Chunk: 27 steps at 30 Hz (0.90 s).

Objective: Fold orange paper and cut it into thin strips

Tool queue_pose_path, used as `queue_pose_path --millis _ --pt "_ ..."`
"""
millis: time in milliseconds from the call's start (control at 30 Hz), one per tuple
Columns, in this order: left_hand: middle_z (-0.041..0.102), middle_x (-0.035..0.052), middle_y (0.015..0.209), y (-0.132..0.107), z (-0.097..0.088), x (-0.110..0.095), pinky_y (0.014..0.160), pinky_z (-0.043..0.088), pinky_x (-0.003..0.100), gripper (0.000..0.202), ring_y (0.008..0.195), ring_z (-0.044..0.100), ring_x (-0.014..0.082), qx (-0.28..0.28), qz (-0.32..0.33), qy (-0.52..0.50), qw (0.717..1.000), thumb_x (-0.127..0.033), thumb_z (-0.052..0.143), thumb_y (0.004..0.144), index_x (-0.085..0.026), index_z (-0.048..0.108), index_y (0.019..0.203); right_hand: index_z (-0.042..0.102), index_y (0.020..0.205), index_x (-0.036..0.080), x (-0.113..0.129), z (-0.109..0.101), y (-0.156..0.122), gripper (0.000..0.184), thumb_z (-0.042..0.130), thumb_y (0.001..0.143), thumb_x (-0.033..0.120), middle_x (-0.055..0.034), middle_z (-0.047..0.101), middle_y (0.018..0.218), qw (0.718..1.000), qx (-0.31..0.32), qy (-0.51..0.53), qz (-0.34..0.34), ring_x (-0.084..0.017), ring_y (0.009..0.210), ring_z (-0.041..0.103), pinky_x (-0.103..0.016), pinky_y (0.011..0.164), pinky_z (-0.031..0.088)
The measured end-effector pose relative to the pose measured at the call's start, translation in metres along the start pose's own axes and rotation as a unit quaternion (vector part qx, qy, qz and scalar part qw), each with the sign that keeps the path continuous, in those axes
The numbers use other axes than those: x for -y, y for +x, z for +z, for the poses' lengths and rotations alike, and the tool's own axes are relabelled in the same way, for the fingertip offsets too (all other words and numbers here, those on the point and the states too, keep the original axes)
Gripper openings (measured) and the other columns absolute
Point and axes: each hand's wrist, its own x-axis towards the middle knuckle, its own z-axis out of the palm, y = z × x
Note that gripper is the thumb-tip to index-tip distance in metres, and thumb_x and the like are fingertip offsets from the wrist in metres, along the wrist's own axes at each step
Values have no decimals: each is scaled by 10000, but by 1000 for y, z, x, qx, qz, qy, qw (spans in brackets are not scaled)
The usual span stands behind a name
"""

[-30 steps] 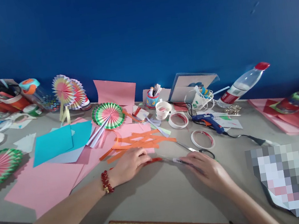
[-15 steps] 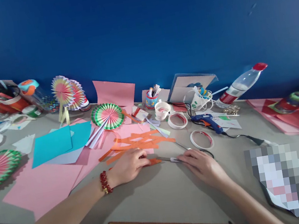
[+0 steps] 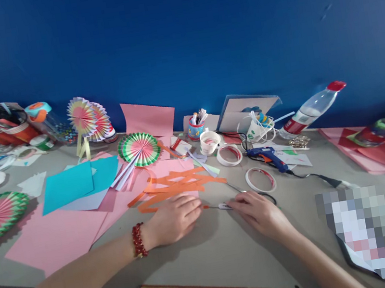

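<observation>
My left hand rests on the table, its fingers together and curled down over an orange paper strip. Only the strip's tip shows past the fingertips; the rest is under the hand. In my right hand is a slim utility knife with a whitish handle, its thin blade pointing left at the strip's tip. Just beyond my left hand lies a loose heap of orange paper strips. Close behind my right hand are what look like scissors, partly hidden by it.
Pink paper and teal sheets cover the left side. Folded paper fans lie and stand around. Behind my right hand are tape rolls, a blue glue gun with its cord, and a leaning bottle.
My left hand has shifted slightly right and turned over the strip, covering most of the orange piece and part of the blade. My right hand has stayed nearly still with the knife.
</observation>
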Motion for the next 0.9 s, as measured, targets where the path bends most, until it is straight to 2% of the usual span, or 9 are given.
queue_pose_path --millis 67,133,233,333,500,667,900 --pt "403 123 1579 0 5 2 1233 196 442 649 1478 311 294 25 32 -17 999 -545 428 1038 -123 384 1529 718 1191 246 0 1 0 349 420 1018 190 -102 672 993 1000 3 -2 3 -193 881 635 -300 768 516" --pt "253 114 1651 -2 10 5 1255 129 439 857 1531 207 290 50 30 -38 998 -685 405 986 -147 181 1615 718 1196 251 0 0 0 344 423 1024 204 -100 671 990 1000 2 -2 8 -193 879 633 -300 766 516" --pt "130 99 1677 -4 14 9 1263 67 438 963 1553 144 281 81 15 -64 995 -751 380 952 -192 -11 1631 714 1207 257 1 -1 -1 345 427 1022 203 -97 671 990 1000 -1 2 9 -195 877 627 -305 762 520" --pt "82 90 1681 -5 13 8 1265 30 442 978 1558 111 284 91 12 -81 992 -764 380 942 -215 -49 1628 705 1218 258 2 -1 -2 338 442 1016 195 -94 671 1001 1000 1 16 10 -195 892 629 -302 768 526" --pt "86 86 1680 -5 12 7 1267 7 440 955 1560 106 275 85 13 -84 993 -746 365 960 -219 -74 1624 691 1244 260 6 0 -2 364 434 1004 166 -91 674 1028 1000 9 4 15 -193 903 636 -300 785 535" --pt "123 99 1676 -5 13 7 1271 33 447 967 1556 130 282 70 14 -81 994 -735 403 956 -207 -52 1627 687 1245 240 11 0 -3 381 412 999 144 -91 687 1019 1000 7 -14 -2 -196 909 637 -305 801 545" --pt "146 116 1670 -4 10 6 1269 67 467 988 1549 157 295 78 13 -86 993 -726 444 947 -194 -34 1628 685 1251 273 17 0 -4 376 442 993 148 -78 701 996 1000 8 -24 11 -189 884 646 -288 779 552"
